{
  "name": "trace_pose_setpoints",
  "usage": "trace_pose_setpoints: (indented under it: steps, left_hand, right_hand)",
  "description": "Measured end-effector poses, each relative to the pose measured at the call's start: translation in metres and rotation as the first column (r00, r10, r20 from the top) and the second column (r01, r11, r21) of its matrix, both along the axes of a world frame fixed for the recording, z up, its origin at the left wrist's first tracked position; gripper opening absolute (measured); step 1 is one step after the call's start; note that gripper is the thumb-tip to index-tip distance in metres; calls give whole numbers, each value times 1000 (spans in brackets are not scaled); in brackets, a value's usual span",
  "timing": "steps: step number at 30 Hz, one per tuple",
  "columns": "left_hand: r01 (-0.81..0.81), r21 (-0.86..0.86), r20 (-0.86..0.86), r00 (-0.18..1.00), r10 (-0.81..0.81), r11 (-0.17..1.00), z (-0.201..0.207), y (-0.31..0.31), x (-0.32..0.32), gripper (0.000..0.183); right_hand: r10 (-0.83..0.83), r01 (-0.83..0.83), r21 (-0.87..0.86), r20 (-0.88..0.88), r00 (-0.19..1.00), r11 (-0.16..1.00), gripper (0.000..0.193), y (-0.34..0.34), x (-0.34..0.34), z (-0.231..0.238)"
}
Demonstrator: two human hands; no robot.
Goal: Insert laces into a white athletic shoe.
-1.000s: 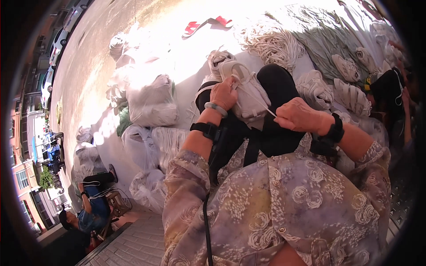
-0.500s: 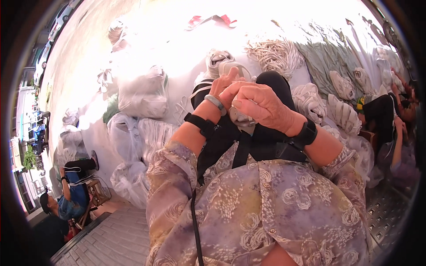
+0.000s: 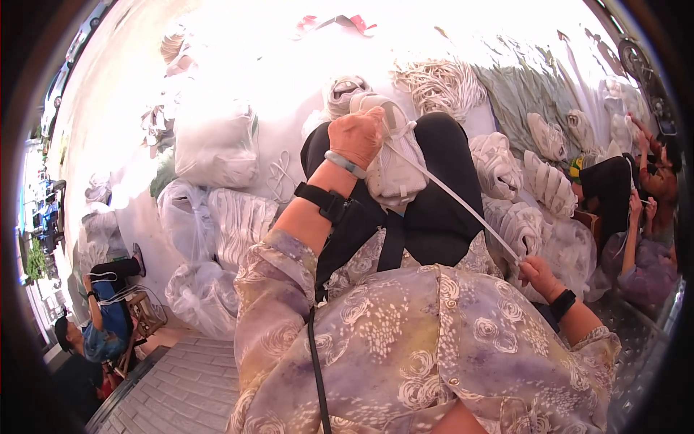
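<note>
A pale beige shoe (image 3: 397, 173) rests on my lap between my black-trousered thighs, its sole not visible. My left hand (image 3: 356, 137) is closed at its upper left side, the fingertips partly hidden. From the shoe's eyelet area a white shoelace (image 3: 463, 205) runs taut down to the right. Its far part is pinched in my right hand (image 3: 541, 276), which is held well out to my right, beside a pile of shoe uppers (image 3: 524, 228).
Beyond my knees lie a heap of white laces (image 3: 441, 87) and a nested stack of uppers (image 3: 349, 94). More white uppers (image 3: 499, 163) are at right. Filled plastic bags (image 3: 217, 148) stand at left. One person (image 3: 108, 329) sits far left, others (image 3: 643, 239) at right.
My right hand has moved from beside my left hand over the shoe, down and out to the right, drawing the shoelace straight. The shoe now shows more fully.
</note>
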State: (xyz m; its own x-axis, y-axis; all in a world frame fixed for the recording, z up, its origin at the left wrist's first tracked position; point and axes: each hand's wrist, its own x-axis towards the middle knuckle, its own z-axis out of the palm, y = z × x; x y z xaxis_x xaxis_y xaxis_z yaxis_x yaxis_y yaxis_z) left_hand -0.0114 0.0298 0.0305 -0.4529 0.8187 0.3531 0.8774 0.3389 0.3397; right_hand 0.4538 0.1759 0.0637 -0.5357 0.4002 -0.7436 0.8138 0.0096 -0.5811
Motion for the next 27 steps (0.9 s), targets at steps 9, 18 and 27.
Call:
trace_pose_setpoints:
  steps: [9,18,27]
  left_hand:
    - [-335,-19,538,791,292,942,-21,-6,29,13]
    - [-207,43,404,898,173,977,-20,-21,38,16]
    - [-273,-22,322,909,265,962,-12,-4,31,47]
  right_hand:
    - [134,-201,73,523,841,977,22,7,185,17]
    - [146,-162,-13,511,847,987,24,26,117,8]
    - [281,-108,422,-372,885,900,35,-4,-262,-3]
